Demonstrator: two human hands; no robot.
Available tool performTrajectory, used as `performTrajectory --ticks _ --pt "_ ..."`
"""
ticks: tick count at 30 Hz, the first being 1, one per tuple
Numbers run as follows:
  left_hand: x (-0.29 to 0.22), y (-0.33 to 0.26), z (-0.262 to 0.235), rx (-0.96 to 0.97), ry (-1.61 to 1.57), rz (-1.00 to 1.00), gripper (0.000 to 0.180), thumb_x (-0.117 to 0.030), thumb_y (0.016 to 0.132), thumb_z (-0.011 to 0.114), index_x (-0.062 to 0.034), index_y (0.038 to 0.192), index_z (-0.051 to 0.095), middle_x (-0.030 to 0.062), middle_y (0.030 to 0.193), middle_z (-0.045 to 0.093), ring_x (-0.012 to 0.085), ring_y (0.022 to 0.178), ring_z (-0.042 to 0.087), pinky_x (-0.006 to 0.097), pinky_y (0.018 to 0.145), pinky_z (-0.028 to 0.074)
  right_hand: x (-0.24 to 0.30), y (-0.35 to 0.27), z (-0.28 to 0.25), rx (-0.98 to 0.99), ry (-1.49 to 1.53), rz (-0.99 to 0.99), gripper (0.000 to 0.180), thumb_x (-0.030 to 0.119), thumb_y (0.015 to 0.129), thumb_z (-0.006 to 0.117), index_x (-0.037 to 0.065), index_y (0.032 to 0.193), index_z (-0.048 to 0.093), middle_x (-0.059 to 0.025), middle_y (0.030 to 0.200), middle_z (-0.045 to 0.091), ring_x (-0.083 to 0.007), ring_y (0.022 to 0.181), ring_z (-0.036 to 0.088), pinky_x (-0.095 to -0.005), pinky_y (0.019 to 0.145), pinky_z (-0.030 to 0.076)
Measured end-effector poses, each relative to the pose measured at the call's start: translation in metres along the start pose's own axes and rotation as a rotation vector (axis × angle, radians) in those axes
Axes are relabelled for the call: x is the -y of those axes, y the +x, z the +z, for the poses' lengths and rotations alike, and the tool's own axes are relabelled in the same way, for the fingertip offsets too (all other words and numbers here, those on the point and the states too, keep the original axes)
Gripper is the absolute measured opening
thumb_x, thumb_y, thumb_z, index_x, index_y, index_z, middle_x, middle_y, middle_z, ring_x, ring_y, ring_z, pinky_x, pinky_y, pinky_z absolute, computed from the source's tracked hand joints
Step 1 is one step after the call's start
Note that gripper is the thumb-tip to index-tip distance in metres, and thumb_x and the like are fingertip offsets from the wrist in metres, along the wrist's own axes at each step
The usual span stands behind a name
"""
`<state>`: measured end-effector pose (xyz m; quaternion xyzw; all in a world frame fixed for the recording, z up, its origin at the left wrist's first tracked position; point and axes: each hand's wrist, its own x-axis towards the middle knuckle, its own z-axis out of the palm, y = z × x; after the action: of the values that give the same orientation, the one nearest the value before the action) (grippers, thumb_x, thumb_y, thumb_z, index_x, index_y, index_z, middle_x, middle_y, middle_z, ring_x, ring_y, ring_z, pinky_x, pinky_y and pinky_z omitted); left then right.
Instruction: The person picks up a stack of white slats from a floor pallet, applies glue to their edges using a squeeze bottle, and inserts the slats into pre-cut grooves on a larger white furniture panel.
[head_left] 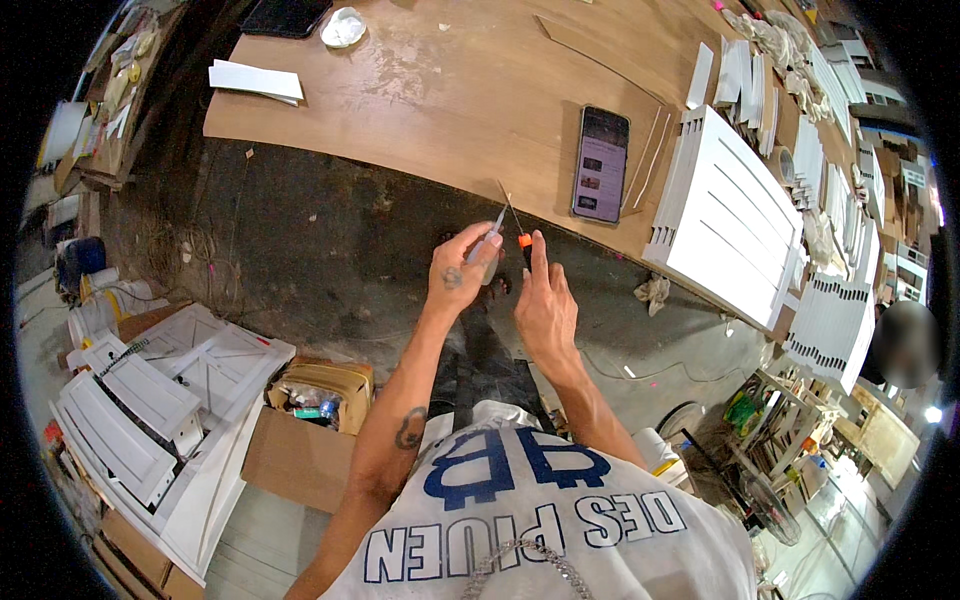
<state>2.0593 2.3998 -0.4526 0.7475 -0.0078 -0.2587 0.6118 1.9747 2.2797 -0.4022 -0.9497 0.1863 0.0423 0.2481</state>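
Note:
My left hand [460, 268] is closed around a small pale squeeze bottle [489, 268] with a narrow pointed nozzle, held tip up. In my right hand [546, 312] is a thin-shafted tool [525, 242] with an orange and black handle; my index finger lies along it. The tool's tip reaches past the near edge of the wooden table [440, 110] and close to the nozzle, but I cannot tell whether they touch. Both hands are just short of the table edge. A phone [600, 165] with its screen lit lies on the table, beyond my right hand.
White slotted panels [730, 215] are stacked at the table's right. White strips [255, 80] and a small white dish [343, 28] lie at its far left. White door panels [150, 420] and an open cardboard box [300, 440] stand lower left. A fan [740, 480] is lower right.

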Motion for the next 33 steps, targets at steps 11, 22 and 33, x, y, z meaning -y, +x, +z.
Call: performTrajectory --ticks 11,22,33 --pt "0.001 0.002 0.000 0.023 -0.010 -0.003 0.028 -0.022 0.094 0.063 -0.0016 0.113 0.066 0.0066 0.094 0.070 0.0132 0.084 0.065 0.026 0.072 0.050 0.005 0.003 -0.001 -0.005 -0.038 -0.031 0.069 -0.004 0.081 0.054 0.005 0.146 0.031 -0.0187 0.091 0.056 -0.0370 0.080 0.060 -0.0447 0.060 0.054" --pt "-0.003 -0.030 -0.010 0.014 -0.217 -0.046 0.033 -0.021 0.092 0.065 0.0021 0.115 0.061 0.0062 0.095 0.070 0.0100 0.085 0.062 0.024 0.074 0.048 0.002 0.005 0.009 -0.069 -0.016 -0.023 0.058 0.002 0.087 0.055 0.004 0.142 0.036 -0.0182 0.091 0.059 -0.0352 0.083 0.063 -0.0425 0.061 0.055" --pt "-0.056 -0.050 -0.092 -0.009 -0.323 0.054 0.037 -0.030 0.089 0.070 -0.0003 0.111 0.061 0.0090 0.101 0.071 0.0085 0.084 0.061 0.023 0.073 0.048 0.008 0.063 -0.049 -0.178 0.347 -0.023 0.041 0.015 0.095 0.052 0.000 0.133 0.047 -0.0274 0.102 0.062 -0.0409 0.090 0.063 -0.0434 0.074 0.049"
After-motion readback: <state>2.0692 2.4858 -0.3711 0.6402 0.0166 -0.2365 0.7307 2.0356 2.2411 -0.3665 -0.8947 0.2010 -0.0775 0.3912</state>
